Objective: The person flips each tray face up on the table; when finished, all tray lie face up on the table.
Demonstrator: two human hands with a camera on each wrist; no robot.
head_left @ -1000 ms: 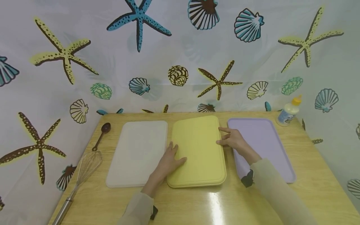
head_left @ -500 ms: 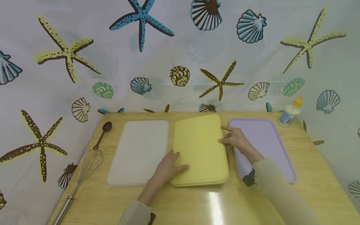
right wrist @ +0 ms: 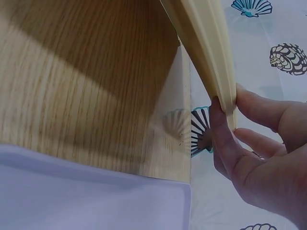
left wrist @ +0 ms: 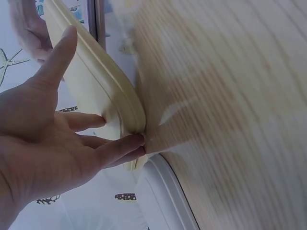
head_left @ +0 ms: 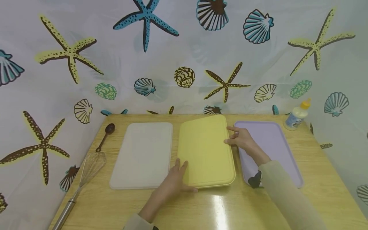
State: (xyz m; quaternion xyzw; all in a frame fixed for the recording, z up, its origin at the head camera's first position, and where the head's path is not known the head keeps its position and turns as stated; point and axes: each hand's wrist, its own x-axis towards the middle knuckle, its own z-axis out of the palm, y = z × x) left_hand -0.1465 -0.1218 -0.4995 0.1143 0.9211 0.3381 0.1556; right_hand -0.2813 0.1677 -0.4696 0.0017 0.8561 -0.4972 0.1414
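A yellow tray [head_left: 205,150] is in the middle of the table, its flat face up and its right side lifted off the wood. My right hand [head_left: 244,142] pinches the tray's right edge; in the right wrist view the thumb [right wrist: 256,106] lies on one side of the rim and fingers on the other. At the near left corner rests my left hand [head_left: 173,182], fingers spread, with the thumb along the near edge. The left wrist view shows its fingertips [left wrist: 134,143] touching the tray's rim. A white tray [head_left: 142,155] and a purple tray [head_left: 264,137] flank the yellow one.
Left of the white tray lie a whisk [head_left: 77,191] and a dark brown spoon [head_left: 105,135]. A bottle with a yellow cap [head_left: 297,115] stands at the back right corner. A white curtain with starfish and shells [head_left: 161,70] hangs behind the wooden table [head_left: 201,214].
My left hand has slid toward me along the yellow tray's left side to its near corner. The right hand keeps its pinch, and the tray's right side is slightly higher.
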